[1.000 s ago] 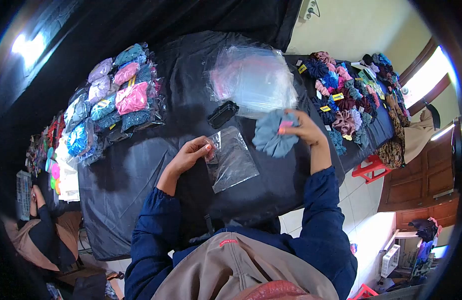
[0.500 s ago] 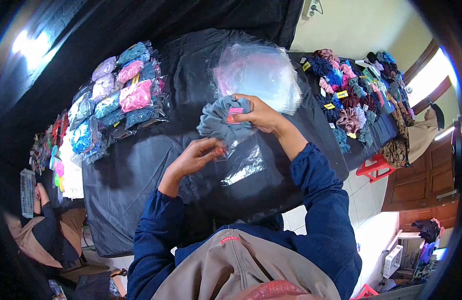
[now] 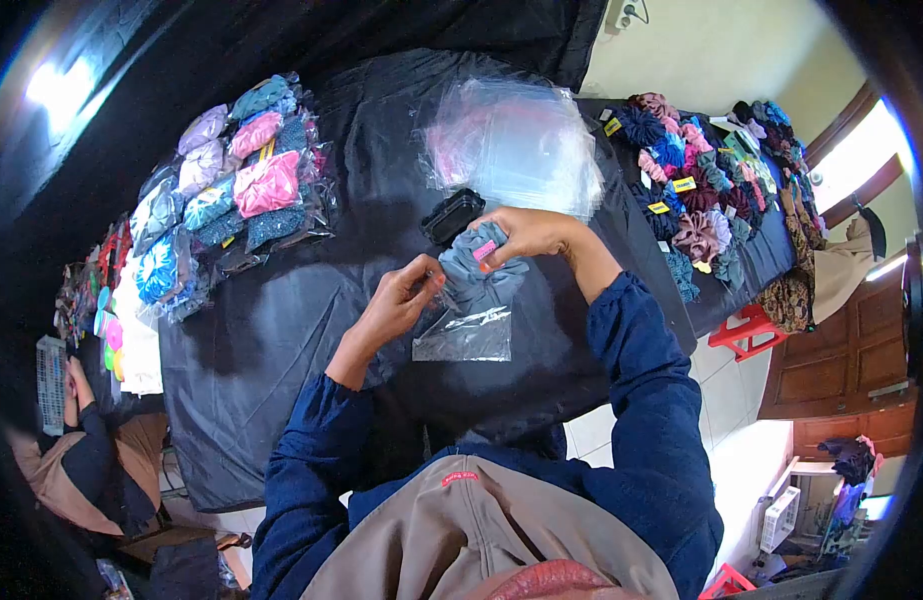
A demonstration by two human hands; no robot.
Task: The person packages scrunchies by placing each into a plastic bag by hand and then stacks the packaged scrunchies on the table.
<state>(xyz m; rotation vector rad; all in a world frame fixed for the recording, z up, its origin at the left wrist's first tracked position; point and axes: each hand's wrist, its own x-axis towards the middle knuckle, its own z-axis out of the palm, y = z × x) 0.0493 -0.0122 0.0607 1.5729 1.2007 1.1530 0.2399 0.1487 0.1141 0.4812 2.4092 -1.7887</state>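
Observation:
My right hand (image 3: 536, 238) is closed on a grey-blue scrunchie (image 3: 476, 285) with a small pink label, its thumb lying near the label. Below the scrunchie hangs a clear plastic bag (image 3: 461, 338), and the scrunchie's lower part seems to be at or inside its mouth. My left hand (image 3: 399, 300) pinches the bag's upper left edge between thumb and fingers. Just beyond the scrunchie a black box-like object (image 3: 451, 216) lies on the black cloth; its kind is unclear.
Flat clear bags (image 3: 521, 140) are piled at the far middle. Bagged scrunchies (image 3: 266, 185) are stacked at left, loose tagged scrunchies (image 3: 696, 195) heaped at right. A red stool (image 3: 746, 335) stands by the table's right edge. Another person's arm (image 3: 79, 385) rests beside a basket (image 3: 51, 385) at far left.
The scrunchie has come down and right, toward the bag's mouth, in my right hand. My left hand has moved slightly up with the bag. The black object has come into view.

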